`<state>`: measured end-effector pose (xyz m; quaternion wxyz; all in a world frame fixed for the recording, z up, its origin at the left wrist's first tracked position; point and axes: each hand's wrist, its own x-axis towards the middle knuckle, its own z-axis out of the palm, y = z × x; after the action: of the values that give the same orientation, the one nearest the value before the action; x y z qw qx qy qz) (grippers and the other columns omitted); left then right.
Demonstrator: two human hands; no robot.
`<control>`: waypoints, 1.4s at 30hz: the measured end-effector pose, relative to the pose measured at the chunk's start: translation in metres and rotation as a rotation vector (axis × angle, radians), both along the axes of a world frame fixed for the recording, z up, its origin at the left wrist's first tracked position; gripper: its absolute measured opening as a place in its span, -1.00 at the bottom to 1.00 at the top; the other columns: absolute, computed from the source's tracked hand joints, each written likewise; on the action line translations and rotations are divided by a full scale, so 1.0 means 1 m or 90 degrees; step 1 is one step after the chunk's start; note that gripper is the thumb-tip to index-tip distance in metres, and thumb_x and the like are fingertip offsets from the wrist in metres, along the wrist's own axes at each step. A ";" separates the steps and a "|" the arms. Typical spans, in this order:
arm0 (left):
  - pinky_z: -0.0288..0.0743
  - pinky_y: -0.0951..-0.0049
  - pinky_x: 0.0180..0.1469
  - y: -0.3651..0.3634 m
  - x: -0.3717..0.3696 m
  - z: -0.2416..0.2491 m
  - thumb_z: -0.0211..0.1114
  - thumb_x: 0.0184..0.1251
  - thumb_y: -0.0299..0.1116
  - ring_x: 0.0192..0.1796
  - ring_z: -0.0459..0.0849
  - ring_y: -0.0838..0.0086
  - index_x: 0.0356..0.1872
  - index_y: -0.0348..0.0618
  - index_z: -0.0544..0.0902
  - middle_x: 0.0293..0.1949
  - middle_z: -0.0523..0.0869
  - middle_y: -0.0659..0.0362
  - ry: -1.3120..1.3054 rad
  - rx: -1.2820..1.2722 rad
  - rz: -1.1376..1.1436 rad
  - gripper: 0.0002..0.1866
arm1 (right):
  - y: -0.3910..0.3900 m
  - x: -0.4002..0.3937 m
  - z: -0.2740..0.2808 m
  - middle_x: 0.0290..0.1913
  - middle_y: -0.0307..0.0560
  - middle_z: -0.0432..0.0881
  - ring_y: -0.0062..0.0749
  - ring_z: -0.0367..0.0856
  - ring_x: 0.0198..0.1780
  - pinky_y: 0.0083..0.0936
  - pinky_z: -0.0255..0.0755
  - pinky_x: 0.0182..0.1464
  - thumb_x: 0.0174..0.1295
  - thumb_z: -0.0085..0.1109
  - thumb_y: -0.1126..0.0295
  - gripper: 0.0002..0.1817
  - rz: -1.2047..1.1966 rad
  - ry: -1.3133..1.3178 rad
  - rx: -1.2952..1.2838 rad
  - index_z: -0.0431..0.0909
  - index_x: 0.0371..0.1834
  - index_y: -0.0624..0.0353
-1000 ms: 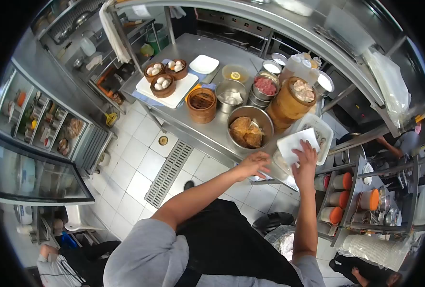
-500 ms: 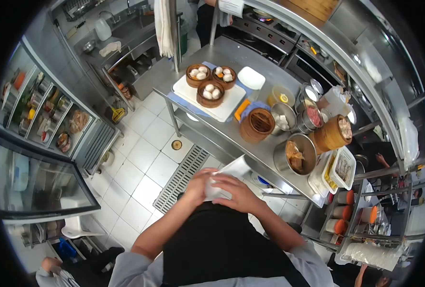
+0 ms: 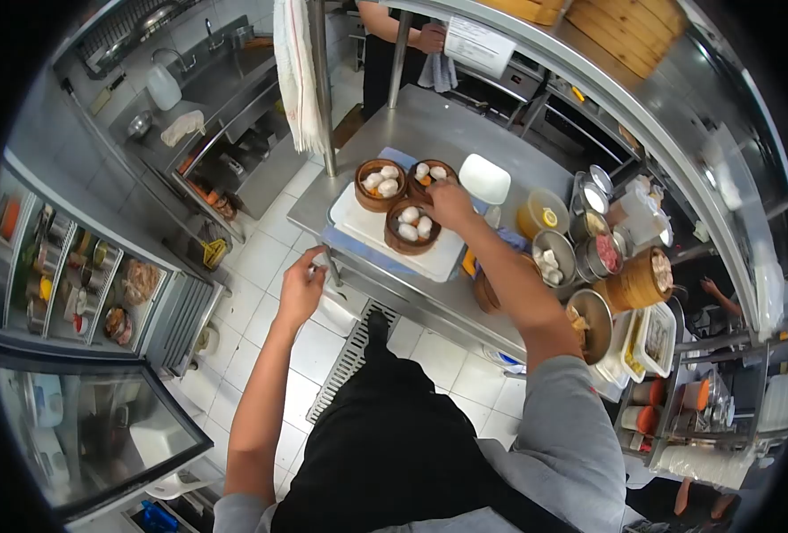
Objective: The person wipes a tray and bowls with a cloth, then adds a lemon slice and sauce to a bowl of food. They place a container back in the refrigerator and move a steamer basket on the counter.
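1. Overall, a metal counter carries a white board.
2. Three round steamer baskets sit together on it.
3. The right hand reaches to where two baskets meet; whether its grip is closed on anything cannot be told.
4. The left hand hangs before the counter's edge, grip empty, fingers loosely parted.
5. White rounded pieces lie inside each basket.

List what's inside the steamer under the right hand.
The steamer shows white, rounded pieces and a bit of orange. The right hand covers its near side; whatever lies there or beneath the pieces is hidden.
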<state>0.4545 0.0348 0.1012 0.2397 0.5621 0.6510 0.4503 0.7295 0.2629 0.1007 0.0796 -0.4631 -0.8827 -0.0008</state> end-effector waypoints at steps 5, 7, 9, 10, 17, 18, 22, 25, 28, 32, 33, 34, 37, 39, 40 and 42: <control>0.51 0.32 -0.27 0.072 -0.008 -0.017 0.25 0.27 -0.50 -0.45 0.59 0.26 0.12 -0.17 0.61 -0.23 0.71 -0.14 0.010 -0.045 -0.093 -0.64 | 0.007 0.005 -0.025 -0.04 0.04 0.61 -0.07 0.54 0.09 -0.25 0.45 0.16 -0.01 0.41 0.23 -0.55 0.021 -0.024 0.026 0.62 -0.06 0.21; 0.51 0.31 -0.25 0.095 -0.008 -0.026 0.25 0.27 -0.51 -0.41 0.61 0.23 0.12 -0.17 0.61 -0.23 0.69 -0.13 0.006 -0.048 -0.091 -0.63 | 0.008 0.005 -0.024 -0.05 0.04 0.61 -0.08 0.53 0.11 -0.24 0.46 0.15 0.00 0.41 0.25 -0.55 -0.012 -0.010 -0.064 0.61 -0.05 0.22; 0.52 0.27 -0.23 0.115 -0.004 -0.030 0.25 0.27 -0.51 -0.34 0.64 0.18 0.11 -0.17 0.61 -0.21 0.68 -0.10 0.055 -0.017 -0.126 -0.64 | 0.022 0.008 -0.025 -0.17 0.04 0.62 -0.01 0.58 -0.01 -0.18 0.51 -0.01 0.10 0.29 0.28 -0.74 0.052 0.072 0.010 0.61 -0.22 0.19; 0.51 0.23 -0.20 0.122 0.000 -0.027 0.25 0.28 -0.51 -0.27 0.65 0.10 0.10 -0.18 0.61 -0.22 0.65 -0.08 0.049 0.004 -0.132 -0.66 | 0.028 0.008 -0.016 -0.17 0.03 0.62 -0.01 0.59 -0.02 -0.17 0.50 0.00 0.10 0.28 0.30 -0.77 0.013 0.134 -0.013 0.61 -0.22 0.15; 0.53 0.11 -0.20 0.180 0.047 -0.002 0.24 0.26 -0.51 -0.24 0.66 0.03 0.10 -0.15 0.59 -0.16 0.62 -0.04 0.102 0.102 -0.175 -0.64 | 0.077 0.031 0.019 -0.09 0.03 0.58 -0.03 0.57 0.03 -0.18 0.50 0.02 0.04 0.28 0.39 -0.73 0.021 0.051 -0.146 0.62 -0.14 0.07; 0.53 0.11 -0.20 0.195 0.057 0.003 0.24 0.26 -0.51 -0.24 0.66 0.03 0.10 -0.15 0.59 -0.16 0.62 -0.04 0.096 0.103 -0.182 -0.64 | 0.075 0.029 0.026 -0.09 0.03 0.58 -0.02 0.57 0.03 -0.18 0.50 0.02 0.03 0.28 0.38 -0.71 0.033 0.044 -0.171 0.61 -0.12 0.06; 0.59 0.11 -0.16 0.255 0.092 0.005 0.32 0.21 -0.37 -0.18 0.70 0.05 0.12 -0.07 0.59 -0.13 0.61 -0.06 0.276 0.040 -0.276 -0.59 | 0.070 0.034 0.018 -0.09 0.03 0.57 0.00 0.59 -0.02 -0.15 0.51 -0.01 -0.01 0.30 0.38 -0.66 0.020 0.020 -0.196 0.60 -0.09 0.02; 0.62 0.05 -0.19 0.292 0.111 -0.020 0.36 0.15 -0.29 -0.23 0.71 -0.03 0.04 -0.07 0.61 -0.14 0.61 -0.15 0.383 0.060 -0.322 -0.60 | 0.065 0.030 0.006 -0.12 0.04 0.57 0.03 0.61 -0.06 -0.13 0.52 -0.03 -0.02 0.31 0.39 -0.67 -0.025 0.074 -0.171 0.60 -0.11 0.05; 0.61 0.03 -0.20 0.310 0.117 -0.022 0.34 0.15 -0.32 -0.24 0.72 -0.04 -0.03 -0.12 0.61 -0.13 0.61 -0.16 0.456 -0.002 -0.409 -0.66 | 0.057 0.032 -0.005 -0.17 0.05 0.58 0.01 0.61 -0.06 -0.15 0.53 -0.03 -0.02 0.31 0.40 -0.68 -0.030 0.124 -0.129 0.60 -0.13 0.11; 0.61 0.03 -0.19 0.308 0.112 -0.016 0.34 0.12 -0.35 -0.24 0.71 -0.04 -0.08 -0.18 0.59 -0.11 0.60 -0.16 0.472 0.000 -0.409 -0.68 | 0.032 0.033 0.008 -0.17 0.07 0.60 0.04 0.63 -0.10 -0.10 0.53 -0.07 0.03 0.31 0.38 -0.70 -0.085 0.216 -0.048 0.58 -0.14 0.18; 0.61 0.03 -0.19 0.307 0.111 -0.015 0.34 0.11 -0.37 -0.24 0.71 -0.04 -0.07 -0.19 0.58 -0.10 0.60 -0.15 0.474 0.007 -0.411 -0.66 | 0.024 0.034 0.012 -0.17 0.07 0.60 0.04 0.63 -0.10 -0.10 0.53 -0.07 0.03 0.31 0.38 -0.70 -0.094 0.222 -0.048 0.58 -0.14 0.18; 0.61 0.03 -0.19 0.306 0.112 -0.013 0.34 0.11 -0.37 -0.24 0.71 -0.04 -0.07 -0.19 0.58 -0.10 0.60 -0.15 0.479 0.006 -0.419 -0.66 | 0.013 0.034 0.014 -0.20 0.09 0.62 0.06 0.64 -0.13 -0.08 0.52 -0.09 0.06 0.29 0.37 -0.71 -0.150 0.240 -0.116 0.57 -0.14 0.19; 0.62 0.03 -0.19 0.305 0.113 -0.013 0.37 0.07 -0.37 -0.22 0.71 -0.04 -0.03 -0.19 0.56 -0.07 0.60 -0.13 0.496 0.048 -0.428 -0.61 | -0.014 0.033 0.003 -0.26 0.14 0.66 0.11 0.66 -0.20 -0.05 0.51 -0.14 0.12 0.27 0.34 -0.74 -0.224 0.274 -0.200 0.56 -0.15 0.20; 0.62 0.03 -0.18 0.309 0.116 -0.011 0.40 0.03 -0.37 -0.20 0.71 -0.04 0.01 -0.18 0.54 -0.06 0.60 -0.09 0.499 0.041 -0.445 -0.54 | -0.026 0.031 -0.009 -0.29 0.17 0.68 0.13 0.66 -0.22 -0.04 0.51 -0.16 0.15 0.25 0.33 -0.75 -0.246 0.292 -0.209 0.55 -0.15 0.20; 0.62 0.03 -0.18 0.309 0.118 -0.010 0.40 0.03 -0.37 -0.20 0.71 -0.04 0.01 -0.18 0.54 -0.06 0.60 -0.09 0.504 0.048 -0.448 -0.54 | -0.029 0.030 -0.013 -0.31 0.19 0.68 0.11 0.66 -0.21 -0.06 0.51 -0.16 0.16 0.25 0.32 -0.74 -0.242 0.306 -0.227 0.54 -0.15 0.21; 0.61 0.02 -0.14 0.309 0.120 -0.008 0.45 0.01 -0.33 -0.18 0.70 -0.05 0.01 -0.17 0.55 -0.11 0.65 -0.10 0.521 0.030 -0.463 -0.52 | -0.030 0.028 -0.016 -0.32 0.20 0.68 0.10 0.67 -0.20 -0.07 0.52 -0.16 0.17 0.24 0.31 -0.74 -0.241 0.325 -0.237 0.54 -0.14 0.21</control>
<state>0.5749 0.3435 0.0930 0.0942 0.8856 0.4442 0.0975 0.7577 0.2324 0.0844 0.2105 -0.6102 -0.7179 0.2607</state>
